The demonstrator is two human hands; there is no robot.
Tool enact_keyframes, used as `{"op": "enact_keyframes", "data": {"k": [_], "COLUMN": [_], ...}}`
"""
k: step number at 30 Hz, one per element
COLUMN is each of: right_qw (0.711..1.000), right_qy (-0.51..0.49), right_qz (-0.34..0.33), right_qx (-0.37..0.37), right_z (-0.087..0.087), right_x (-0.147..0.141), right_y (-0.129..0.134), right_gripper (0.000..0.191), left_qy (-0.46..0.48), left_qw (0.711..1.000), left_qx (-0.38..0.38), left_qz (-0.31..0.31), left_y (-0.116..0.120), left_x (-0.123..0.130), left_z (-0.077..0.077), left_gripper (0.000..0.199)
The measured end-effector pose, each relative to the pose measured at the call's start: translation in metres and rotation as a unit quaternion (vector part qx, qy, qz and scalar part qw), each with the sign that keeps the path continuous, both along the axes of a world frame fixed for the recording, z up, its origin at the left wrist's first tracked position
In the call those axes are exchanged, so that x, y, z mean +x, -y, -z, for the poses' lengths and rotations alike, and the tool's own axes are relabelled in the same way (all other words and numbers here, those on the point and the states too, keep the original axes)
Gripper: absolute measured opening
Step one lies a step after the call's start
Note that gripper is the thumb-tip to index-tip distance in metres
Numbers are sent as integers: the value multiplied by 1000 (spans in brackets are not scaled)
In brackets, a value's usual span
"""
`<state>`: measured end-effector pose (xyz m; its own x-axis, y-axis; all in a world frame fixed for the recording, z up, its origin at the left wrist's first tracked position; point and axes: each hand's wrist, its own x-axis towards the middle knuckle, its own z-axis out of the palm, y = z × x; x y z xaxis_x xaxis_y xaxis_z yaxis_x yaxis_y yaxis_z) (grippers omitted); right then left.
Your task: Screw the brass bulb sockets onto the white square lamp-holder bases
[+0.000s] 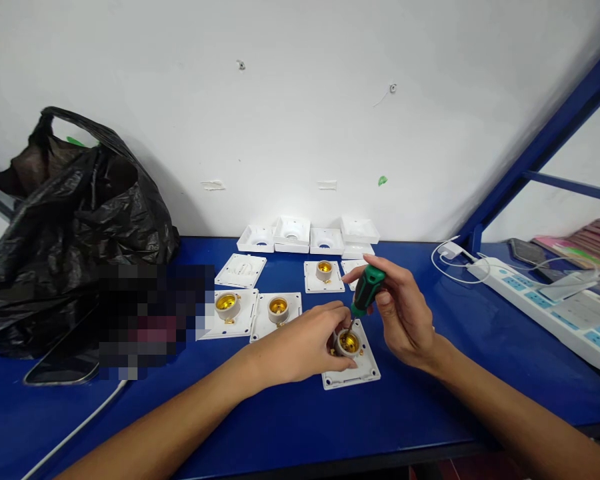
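My left hand [305, 343] grips a round lamp socket [349, 342] with a brass-coloured inside, fingers around its rim. The socket sits on a square white base plate [355, 375] lying on the table. In my right hand [403, 313] is a green and black screwdriver [368, 291], tilted, its shaft pointing down into the socket; the tip is hidden. Two more plates with sockets stand left of my left hand, one socket [227, 305] farther left and another [279, 309] nearer. Behind them is a third socket [324, 269] on its plate.
White square covers [293, 230] are piled against the wall. A flat white plate [241, 271] lies before them. A black plastic bag [80, 227] and a phone [67, 363] occupy the left of the blue table [280, 427]. At right lies a long power strip [545, 310] with cables.
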<state>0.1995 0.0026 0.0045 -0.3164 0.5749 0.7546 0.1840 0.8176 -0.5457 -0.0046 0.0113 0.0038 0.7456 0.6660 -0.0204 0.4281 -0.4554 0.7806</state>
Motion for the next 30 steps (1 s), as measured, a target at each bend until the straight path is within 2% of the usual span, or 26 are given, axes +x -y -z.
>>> {"op": "enact_keyframes", "data": {"k": [8,16,30], "right_qw": [1000,1000,999], "right_qy": [-17,-11,-4], "right_qz": [10,-15,-44], "right_qx": [4,0,-10], "right_z": [2,1,-2], "right_x": [-1,0,0], "right_y": [0,-1,0], "right_gripper": [45,45,45], "left_qy": [0,9,-4], "left_qw": [1000,1000,1000], "left_qx": [-1,6,10], "left_qz": [4,0,3], "left_y": [-1,0,0], "left_x": [0,0,0], "left_z": [0,3,-3], "left_gripper": [34,34,37]}}
